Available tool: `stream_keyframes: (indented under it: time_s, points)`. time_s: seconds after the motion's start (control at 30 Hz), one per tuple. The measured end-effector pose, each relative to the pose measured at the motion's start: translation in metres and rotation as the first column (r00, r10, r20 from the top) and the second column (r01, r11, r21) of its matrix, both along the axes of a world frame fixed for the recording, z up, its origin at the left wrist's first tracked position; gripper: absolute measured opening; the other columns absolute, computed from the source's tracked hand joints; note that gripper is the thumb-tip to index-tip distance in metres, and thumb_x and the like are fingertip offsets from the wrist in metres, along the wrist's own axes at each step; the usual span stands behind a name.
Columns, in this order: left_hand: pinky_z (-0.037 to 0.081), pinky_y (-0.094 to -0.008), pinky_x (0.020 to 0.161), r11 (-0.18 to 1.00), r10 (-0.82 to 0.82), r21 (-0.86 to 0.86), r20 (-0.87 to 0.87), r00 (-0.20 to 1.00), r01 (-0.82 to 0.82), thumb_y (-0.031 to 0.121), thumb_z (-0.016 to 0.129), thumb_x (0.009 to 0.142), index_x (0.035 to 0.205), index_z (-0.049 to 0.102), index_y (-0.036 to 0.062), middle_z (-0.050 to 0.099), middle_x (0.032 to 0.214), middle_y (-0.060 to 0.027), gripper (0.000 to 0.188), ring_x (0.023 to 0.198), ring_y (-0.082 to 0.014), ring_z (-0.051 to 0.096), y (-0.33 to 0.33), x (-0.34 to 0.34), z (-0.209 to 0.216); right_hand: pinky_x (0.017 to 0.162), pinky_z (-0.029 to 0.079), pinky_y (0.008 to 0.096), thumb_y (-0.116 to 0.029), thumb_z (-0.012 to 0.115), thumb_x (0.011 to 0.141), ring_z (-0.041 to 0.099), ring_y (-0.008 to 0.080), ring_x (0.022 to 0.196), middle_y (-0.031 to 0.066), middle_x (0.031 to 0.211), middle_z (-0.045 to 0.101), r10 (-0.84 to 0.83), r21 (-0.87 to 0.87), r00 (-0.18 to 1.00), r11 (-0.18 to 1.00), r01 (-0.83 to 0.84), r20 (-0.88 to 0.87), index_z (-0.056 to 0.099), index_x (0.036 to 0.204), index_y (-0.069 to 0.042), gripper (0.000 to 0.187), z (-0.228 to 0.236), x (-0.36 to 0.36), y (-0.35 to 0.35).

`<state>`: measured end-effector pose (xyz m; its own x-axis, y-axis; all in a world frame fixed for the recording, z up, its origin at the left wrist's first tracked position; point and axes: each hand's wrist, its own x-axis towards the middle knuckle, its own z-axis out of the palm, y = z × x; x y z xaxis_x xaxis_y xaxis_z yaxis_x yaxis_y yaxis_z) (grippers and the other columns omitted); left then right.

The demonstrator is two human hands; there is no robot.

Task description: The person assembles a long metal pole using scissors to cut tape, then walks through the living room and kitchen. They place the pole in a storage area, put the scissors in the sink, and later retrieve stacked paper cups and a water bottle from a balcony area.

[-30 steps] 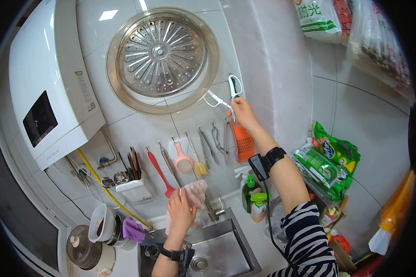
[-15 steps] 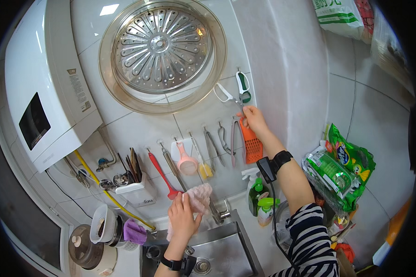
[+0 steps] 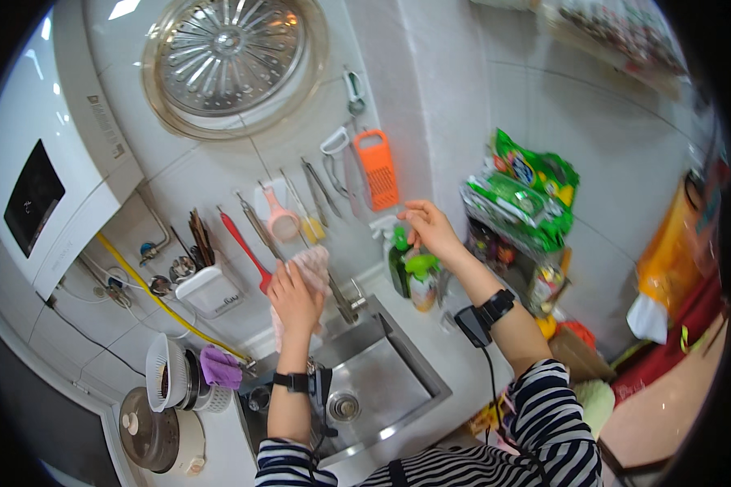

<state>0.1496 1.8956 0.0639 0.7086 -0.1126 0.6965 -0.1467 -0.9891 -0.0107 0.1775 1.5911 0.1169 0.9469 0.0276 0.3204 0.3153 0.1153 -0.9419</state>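
My left hand (image 3: pixel 295 302) is closed on a pale pink cloth (image 3: pixel 310 266), in front of the tiled wall above the sink. Bent but apart, the fingers of my right hand (image 3: pixel 430 228) hold nothing visible, just over the green bottle (image 3: pixel 399 264). Up and left of that hand, an orange grater (image 3: pixel 378 172) hangs on the wall. Beside the grater is a white looped handle (image 3: pixel 335 141), which looks like that of scissors. A red brush-like tool (image 3: pixel 244 243) and a pink strainer-like scoop (image 3: pixel 280 217) hang near the cloth.
A steel sink (image 3: pixel 430 390) lies below my hands, with its faucet (image 3: pixel 345 308) at the back. A white utensil holder (image 3: pixel 211 292) and a purple cloth (image 3: pixel 221 367) are at left. Green packages (image 3: pixel 536 191) stand at right. A round steamer plate (image 3: pixel 227 49) hangs high.
My right hand has come away from the scissors and grater, down and to the right. The scissors' white handle sits lower beside the grater. My left hand stays on the cloth; the view has shifted.
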Motion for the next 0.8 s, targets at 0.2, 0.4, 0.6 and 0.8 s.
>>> stream_keyframes:
  time_s: [0.2,0.4,0.6,0.8]
  points:
    - [0.019,-0.0515,0.107,0.92,-0.331,-0.188,0.1,0.938,0.345,0.024,0.065,0.077,0.129,0.042,0.0006,0.036,0.139,-0.0208,0.062,0.128,-0.0367,0.033,-0.055,-0.056,-0.02,0.05,0.043,0.0207,-0.017,0.05,0.095,0.053,0.0072,0.059,0.0069,0.101,0.063,-0.11,-0.095,0.992,0.99,0.103,-0.065,0.049,0.116,-0.003,0.025,-0.058,-0.187,-0.042]
    - [0.03,-0.0479,0.1,0.376,-0.906,-0.522,-0.032,0.423,0.765,0.014,0.063,0.08,0.108,0.059,0.0049,0.054,0.121,-0.013,0.03,0.117,-0.0336,0.046,-0.18,-0.198,-0.076,0.06,0.047,0.0216,-0.015,0.05,0.095,0.058,0.0076,0.075,0.0055,0.097,0.065,-0.363,-0.153,0.891,0.931,0.332,-0.271,0.054,0.111,-0.003,0.02,-0.098,-0.392,-0.098]
    - [0.047,-0.0354,0.074,0.082,-0.966,-0.734,-0.225,-0.128,0.674,0.01,0.061,0.084,0.091,0.062,0.0028,0.06,0.09,-0.011,0.011,0.085,-0.0291,0.059,-0.272,-0.323,-0.085,0.054,0.045,0.0205,-0.011,0.047,0.095,0.054,0.007,0.06,0.0067,0.088,0.065,-0.725,-0.167,0.559,0.659,0.734,-0.403,0.055,0.107,-0.002,0.016,-0.129,-0.574,-0.15]
    - [0.045,-0.0249,0.06,0.076,-0.828,-0.813,-0.374,-0.417,0.577,0.011,0.058,0.089,0.092,0.063,0.0019,0.06,0.073,-0.0037,0.011,0.066,-0.0118,0.056,-0.385,-0.446,-0.116,0.053,0.044,0.0208,-0.013,0.047,0.095,0.052,0.0072,0.06,0.0056,0.088,0.065,-0.876,-0.187,0.26,0.358,0.915,-0.406,0.056,0.104,-0.003,0.016,-0.18,-0.775,-0.196]
